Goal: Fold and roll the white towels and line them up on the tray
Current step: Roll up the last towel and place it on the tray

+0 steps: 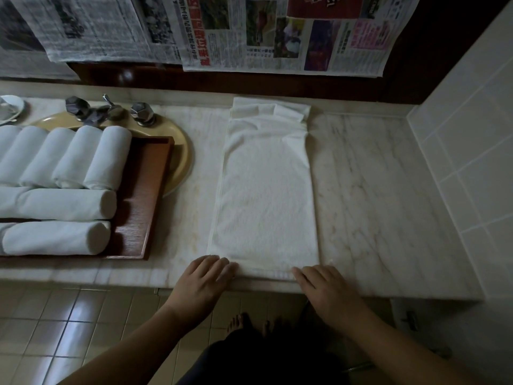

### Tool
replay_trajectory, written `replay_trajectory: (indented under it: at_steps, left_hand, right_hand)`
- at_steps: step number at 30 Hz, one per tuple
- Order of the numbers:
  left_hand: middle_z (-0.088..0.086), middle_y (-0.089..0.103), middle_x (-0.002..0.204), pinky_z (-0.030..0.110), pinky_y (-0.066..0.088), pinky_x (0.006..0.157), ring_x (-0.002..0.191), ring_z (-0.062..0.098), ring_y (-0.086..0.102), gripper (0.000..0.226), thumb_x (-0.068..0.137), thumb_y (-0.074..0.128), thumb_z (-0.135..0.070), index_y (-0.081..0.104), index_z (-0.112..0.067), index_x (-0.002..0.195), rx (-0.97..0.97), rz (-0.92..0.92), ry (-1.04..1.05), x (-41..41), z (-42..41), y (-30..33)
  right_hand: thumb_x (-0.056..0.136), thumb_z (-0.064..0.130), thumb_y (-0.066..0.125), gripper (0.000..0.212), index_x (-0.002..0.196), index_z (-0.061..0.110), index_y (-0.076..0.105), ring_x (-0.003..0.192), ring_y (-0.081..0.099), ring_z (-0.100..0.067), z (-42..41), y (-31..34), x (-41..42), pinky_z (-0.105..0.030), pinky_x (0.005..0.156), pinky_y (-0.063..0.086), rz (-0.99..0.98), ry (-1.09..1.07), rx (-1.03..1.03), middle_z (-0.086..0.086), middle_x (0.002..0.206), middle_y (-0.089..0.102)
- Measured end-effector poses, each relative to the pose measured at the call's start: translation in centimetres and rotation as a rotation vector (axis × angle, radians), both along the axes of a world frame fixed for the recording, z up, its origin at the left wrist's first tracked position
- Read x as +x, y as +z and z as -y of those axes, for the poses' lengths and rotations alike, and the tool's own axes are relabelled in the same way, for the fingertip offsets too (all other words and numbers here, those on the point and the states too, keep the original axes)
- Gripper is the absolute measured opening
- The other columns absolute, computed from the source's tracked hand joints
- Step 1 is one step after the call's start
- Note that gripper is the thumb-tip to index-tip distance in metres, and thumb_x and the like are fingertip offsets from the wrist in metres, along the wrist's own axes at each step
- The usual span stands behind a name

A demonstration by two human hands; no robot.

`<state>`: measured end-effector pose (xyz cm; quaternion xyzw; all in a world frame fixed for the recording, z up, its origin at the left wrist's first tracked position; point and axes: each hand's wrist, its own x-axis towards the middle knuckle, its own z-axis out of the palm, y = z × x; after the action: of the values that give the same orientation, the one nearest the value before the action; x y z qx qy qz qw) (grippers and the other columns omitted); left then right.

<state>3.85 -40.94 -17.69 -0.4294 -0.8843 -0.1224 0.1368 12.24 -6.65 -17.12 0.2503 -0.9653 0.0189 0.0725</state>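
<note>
A white towel (265, 190) is laid out flat on the marble counter (374, 190), folded into a long strip running away from the counter's front edge, with the far end bunched into a few small folds. The near edge is touched at both corners: the left hand (204, 284) is placed on the near-left corner, the right hand (329, 294) on the near-right one. Fingers on both are kept fairly straight and close together, laid flat on the cloth, nothing gripped as far as can be seen.

Off to the left, a wooden tray (144, 195) is set over a yellowish sink (177, 140), and rolled white towels (69, 159) are packed on it: five side by side at the back, two more lying crosswise in front. The right end of the tray is left bare. A chrome faucet with two faceted knobs (108, 111) is seen right behind the rolls, and a white dish (12, 107) at the far left.

Newspaper sheets (249, 31) are hung along the back wall. The print looks like Chinese characters, too blurry to be read properly; "12" can be made out on a red ad near the top.
</note>
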Motion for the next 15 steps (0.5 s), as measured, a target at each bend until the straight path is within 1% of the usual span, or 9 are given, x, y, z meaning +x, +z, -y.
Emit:
replay_trajectory:
  at_steps: [2, 3, 5, 7, 9, 11, 13, 15]
  left_hand:
    - [0.006, 0.066, 0.114, 0.037, 0.044, 0.1, 0.102, 0.026, 0.063, 0.046, 0.088, 0.062, -0.005, 0.068, -0.006, 0.134, -0.012, 0.013, -0.02, -0.2, 0.1, -0.5]
    - [0.005, 0.066, 0.114, 0.037, 0.045, 0.098, 0.1, 0.025, 0.063, 0.05, 0.085, 0.067, -0.003, 0.068, -0.007, 0.135, -0.011, 0.029, -0.017, -0.3, 0.3, -0.7]
    - [0.003, 0.065, 0.114, 0.035, 0.046, 0.093, 0.098, 0.023, 0.063, 0.055, 0.081, 0.071, 0.0, 0.067, -0.01, 0.135, 0.001, 0.064, 0.004, -0.5, 0.4, -1.0]
    - [0.003, 0.065, 0.114, 0.035, 0.048, 0.09, 0.097, 0.022, 0.063, 0.057, 0.079, 0.077, 0.001, 0.069, -0.011, 0.134, 0.015, 0.087, 0.033, -0.6, 0.2, -1.0]
    - [0.003, 0.066, 0.114, 0.035, 0.048, 0.089, 0.098, 0.022, 0.064, 0.057, 0.078, 0.083, -0.001, 0.07, -0.011, 0.133, 0.028, 0.099, 0.053, -0.4, 0.1, -0.9]
    - [0.004, 0.066, 0.117, 0.035, 0.049, 0.09, 0.101, 0.023, 0.064, 0.053, 0.082, 0.082, -0.005, 0.069, -0.012, 0.133, 0.035, 0.099, 0.042, -0.3, 0.3, -0.9]
    - [0.005, 0.065, 0.121, 0.037, 0.05, 0.092, 0.104, 0.024, 0.064, 0.047, 0.088, 0.075, -0.008, 0.068, -0.013, 0.134, 0.028, 0.098, 0.014, -0.4, 0.8, -0.9]
    - [0.004, 0.065, 0.123, 0.036, 0.05, 0.093, 0.106, 0.023, 0.064, 0.044, 0.09, 0.067, -0.008, 0.067, -0.013, 0.134, 0.015, 0.111, 0.001, -0.6, 1.1, -1.0]
  right_hand:
    - [0.087, 0.001, 0.059, 0.051, 0.137, 0.005, 0.064, 0.099, 0.065, -0.025, -0.2, -0.2, -0.1, -0.044, 0.098, 0.054, -0.03, 0.007, -0.036, -0.006, 0.116, 0.068]
    - [0.091, 0.004, 0.051, 0.046, 0.134, 0.008, 0.066, 0.097, 0.065, -0.025, -0.3, -0.2, -0.2, -0.045, 0.101, 0.053, -0.04, -0.001, -0.052, -0.005, 0.114, 0.068]
    - [0.093, 0.007, 0.047, 0.042, 0.128, 0.011, 0.069, 0.096, 0.065, -0.024, -0.5, -0.4, -0.1, -0.045, 0.105, 0.048, -0.065, 0.003, -0.065, -0.003, 0.113, 0.069]
    - [0.093, 0.008, 0.048, 0.04, 0.126, 0.011, 0.07, 0.098, 0.064, -0.025, -0.5, -0.4, 0.1, -0.042, 0.104, 0.044, -0.083, 0.003, -0.054, -0.004, 0.113, 0.069]
    - [0.093, 0.007, 0.049, 0.04, 0.126, 0.008, 0.071, 0.098, 0.064, -0.026, -0.5, -0.3, 0.1, -0.041, 0.098, 0.048, -0.071, 0.001, -0.055, -0.006, 0.115, 0.069]
    - [0.09, 0.006, 0.052, 0.041, 0.127, 0.006, 0.07, 0.098, 0.065, -0.027, -0.6, -0.3, -0.1, -0.04, 0.089, 0.054, -0.06, 0.004, -0.063, -0.008, 0.115, 0.069]
    - [0.085, -0.001, 0.063, 0.046, 0.131, 0.004, 0.067, 0.094, 0.062, -0.028, -0.8, -0.5, -0.2, -0.038, 0.08, 0.056, -0.024, -0.017, -0.072, -0.009, 0.11, 0.066]
    - [0.074, -0.006, 0.08, 0.063, 0.134, 0.004, 0.066, 0.089, 0.06, -0.027, -1.0, -0.6, -0.1, -0.036, 0.073, 0.055, 0.029, -0.069, -0.076, -0.009, 0.104, 0.063]
